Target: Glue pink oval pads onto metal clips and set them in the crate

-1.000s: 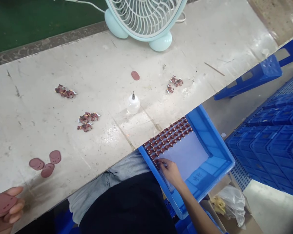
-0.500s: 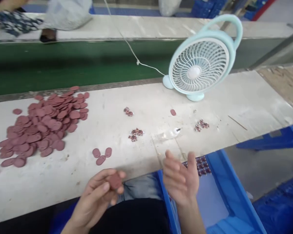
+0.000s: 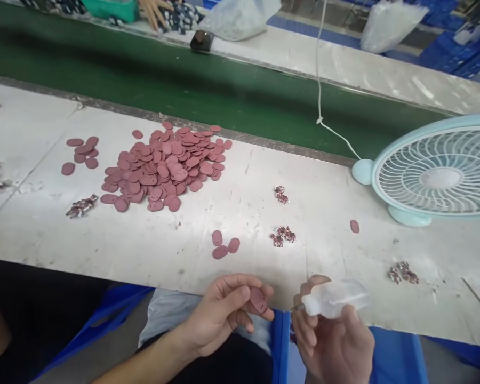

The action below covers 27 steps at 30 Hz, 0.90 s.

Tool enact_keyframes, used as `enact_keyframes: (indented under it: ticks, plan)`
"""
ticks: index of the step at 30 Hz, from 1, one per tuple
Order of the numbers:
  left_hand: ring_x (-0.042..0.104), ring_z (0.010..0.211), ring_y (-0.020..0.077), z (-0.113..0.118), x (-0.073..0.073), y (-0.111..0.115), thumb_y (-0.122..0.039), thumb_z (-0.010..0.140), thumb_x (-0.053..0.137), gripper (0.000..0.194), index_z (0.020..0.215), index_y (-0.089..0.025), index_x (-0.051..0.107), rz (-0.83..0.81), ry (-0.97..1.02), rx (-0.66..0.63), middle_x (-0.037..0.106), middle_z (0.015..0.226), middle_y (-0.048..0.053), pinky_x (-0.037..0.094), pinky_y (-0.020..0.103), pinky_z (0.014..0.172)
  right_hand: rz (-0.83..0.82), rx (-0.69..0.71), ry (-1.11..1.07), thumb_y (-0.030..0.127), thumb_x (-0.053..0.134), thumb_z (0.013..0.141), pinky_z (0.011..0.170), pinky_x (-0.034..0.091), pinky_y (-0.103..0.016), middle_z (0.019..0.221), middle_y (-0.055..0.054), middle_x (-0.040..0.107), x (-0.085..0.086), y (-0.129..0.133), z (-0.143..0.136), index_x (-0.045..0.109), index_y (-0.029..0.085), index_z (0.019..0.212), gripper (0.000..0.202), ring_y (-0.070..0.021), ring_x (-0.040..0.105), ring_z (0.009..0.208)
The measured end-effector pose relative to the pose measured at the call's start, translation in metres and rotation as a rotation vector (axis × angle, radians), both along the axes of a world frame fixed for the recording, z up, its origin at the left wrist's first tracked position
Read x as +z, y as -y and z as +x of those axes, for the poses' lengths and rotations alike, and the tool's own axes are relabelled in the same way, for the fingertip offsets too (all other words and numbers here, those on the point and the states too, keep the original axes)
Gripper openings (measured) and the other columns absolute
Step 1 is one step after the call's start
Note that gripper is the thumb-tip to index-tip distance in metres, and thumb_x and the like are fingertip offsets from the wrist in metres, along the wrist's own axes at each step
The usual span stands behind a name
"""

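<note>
My left hand (image 3: 220, 309) pinches a reddish-brown oval disc (image 3: 258, 300) with small holes between thumb and fingers, above the table's near edge. Just to its right, my right hand (image 3: 334, 341) grips a translucent squeeze bottle (image 3: 342, 297). The bottle lies tilted nearly flat, its thin dark tip pointing left at the disc but apart from it. Beyond the left hand lie three loose oval discs (image 3: 220, 252). Small clusters of shiny brown pieces (image 3: 283, 236) rest past both hands. A large heap of discs (image 3: 164, 170) spreads to the left.
A light blue fan (image 3: 440, 176) stands on the white table (image 3: 248, 213) at the right. Blue bins (image 3: 400, 352) sit below the table edge. A green belt (image 3: 240, 106) runs behind, with a plastic bag (image 3: 240, 18) and a person's hand (image 3: 154, 13) beyond it.
My right hand, open and bare before, now holds the squeeze bottle that lay on the table. The view has swung left; the left hand still holds a disc.
</note>
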<state>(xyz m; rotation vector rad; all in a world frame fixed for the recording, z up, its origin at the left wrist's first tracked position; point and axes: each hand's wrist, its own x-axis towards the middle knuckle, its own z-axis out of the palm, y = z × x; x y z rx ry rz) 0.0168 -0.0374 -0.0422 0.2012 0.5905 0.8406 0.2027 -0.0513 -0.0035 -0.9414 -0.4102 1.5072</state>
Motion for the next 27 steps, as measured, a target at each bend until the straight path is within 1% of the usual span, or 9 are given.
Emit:
enact_keyframes:
  ticks: [5,9,12,14,16,18,20,24,27]
  plan:
    - [0.074,0.060,0.0134,0.001,0.001,-0.002,-0.034,0.095,0.067,0.019,0.097,-0.016,0.073,-0.002,-0.034,0.021,0.078,0.088,0.008,0.054,0.014,0.044,-0.041,0.047,0.118,0.054,0.066,0.089,0.035,0.046,-0.018,0.067,0.000,0.063,-0.002,0.011,-0.012,0.068,0.023,0.110,0.037,-0.0106,0.056,0.043]
    - [0.076,0.073,0.0157,-0.003,0.004,-0.003,-0.032,0.088,0.076,0.020,0.103,-0.018,0.075,0.056,-0.021,-0.003,0.076,0.087,0.007,0.057,0.016,0.051,-0.003,0.053,0.187,0.056,0.067,0.088,0.033,0.047,-0.020,0.069,0.000,0.062,-0.004,0.011,-0.013,0.067,0.023,0.113,0.041,-0.0129,0.058,0.045]
    - [0.074,0.072,0.0145,-0.008,0.003,-0.003,-0.018,0.076,0.087,0.044,0.117,-0.023,0.074,0.106,0.020,-0.046,0.075,0.080,0.004,0.056,0.014,0.051,0.040,0.031,0.237,0.057,0.069,0.086,0.031,0.044,-0.020,0.067,0.002,0.059,-0.002,0.008,-0.016,0.066,0.023,0.109,0.041,-0.0126,0.056,0.043]
    - [0.072,0.067,0.0128,-0.009,0.002,-0.002,-0.016,0.076,0.086,0.045,0.118,-0.023,0.075,0.115,0.026,-0.068,0.077,0.087,0.006,0.054,0.014,0.048,0.070,0.008,0.276,0.057,0.069,0.087,0.030,0.042,-0.020,0.064,0.003,0.057,0.000,0.006,-0.018,0.066,0.024,0.105,0.038,-0.0121,0.054,0.041]
    - [0.074,0.075,0.0153,-0.009,0.002,-0.001,-0.020,0.080,0.083,0.038,0.117,-0.023,0.076,0.129,0.043,-0.062,0.078,0.103,0.010,0.055,0.015,0.048,0.115,-0.010,0.333,0.057,0.066,0.089,0.034,0.046,-0.023,0.062,0.004,0.057,0.003,0.006,-0.020,0.066,0.025,0.105,0.037,-0.0137,0.057,0.042]
    - [0.075,0.090,0.0194,-0.007,0.002,0.001,-0.024,0.084,0.080,0.034,0.118,-0.024,0.076,0.154,0.069,-0.032,0.077,0.114,0.012,0.058,0.017,0.054,0.192,-0.010,0.419,0.055,0.062,0.092,0.041,0.053,-0.030,0.063,0.002,0.061,0.005,0.006,-0.023,0.066,0.025,0.108,0.035,-0.0177,0.062,0.048]
    - [0.074,0.098,0.0199,-0.005,0.003,0.003,-0.027,0.087,0.077,0.031,0.118,-0.025,0.076,0.173,0.071,-0.014,0.078,0.114,0.011,0.059,0.020,0.064,0.287,-0.046,0.520,0.051,0.059,0.094,0.046,0.056,-0.036,0.066,0.000,0.065,0.006,0.007,-0.029,0.066,0.026,0.112,0.032,-0.0211,0.064,0.051]
    - [0.073,0.098,0.0177,-0.001,0.001,0.007,-0.031,0.089,0.076,0.031,0.119,-0.025,0.077,0.183,0.063,0.008,0.079,0.112,0.010,0.057,0.027,0.083,0.355,-0.240,0.688,0.041,0.060,0.095,0.043,0.053,-0.037,0.065,-0.001,0.067,0.009,0.006,-0.049,0.065,0.024,0.112,0.025,-0.0212,0.061,0.048]
    - [0.073,0.090,0.0182,0.001,-0.001,0.008,-0.034,0.089,0.076,0.034,0.121,-0.024,0.076,0.195,0.084,0.025,0.079,0.112,0.011,0.054,0.035,0.089,0.335,-0.352,0.745,0.041,0.063,0.094,0.039,0.048,-0.036,0.061,0.000,0.064,0.013,0.004,-0.061,0.067,0.023,0.107,0.023,-0.0210,0.057,0.045]
